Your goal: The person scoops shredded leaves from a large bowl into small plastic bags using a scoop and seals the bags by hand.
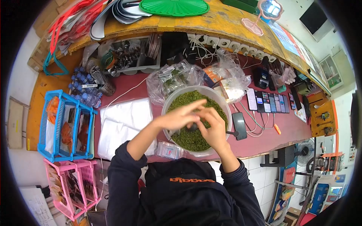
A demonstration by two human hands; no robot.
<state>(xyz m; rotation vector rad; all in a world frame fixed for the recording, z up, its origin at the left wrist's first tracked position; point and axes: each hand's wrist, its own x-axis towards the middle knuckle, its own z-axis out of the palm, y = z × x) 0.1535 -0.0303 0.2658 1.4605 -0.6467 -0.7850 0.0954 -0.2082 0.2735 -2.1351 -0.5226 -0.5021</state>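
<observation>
A whitish round tub point(164, 110) holds a heap of finely chopped green leaves point(192, 145). Over its middle, my left hand point(181, 115) reaches across with fingers stretched out, slightly blurred. My right hand point(213, 130) meets it there, fingers bent but apart, seemingly touching the left fingers. Neither hand visibly holds anything. Just beneath them a dark rounded object point(193, 127) shows in part. At the tub's right rim a thin black handle with a rounded end point(235, 133) sticks out; whether the two belong together is hidden by my right hand.
White plastic bags point(122, 130) lie left of the tub, with a small clear packet point(170, 150) in front. Clear bags point(175, 77) crowd behind it. Several phones point(266, 101) and a black phone point(239, 126) with cables lie right. A blue basket point(62, 128) stands at far left.
</observation>
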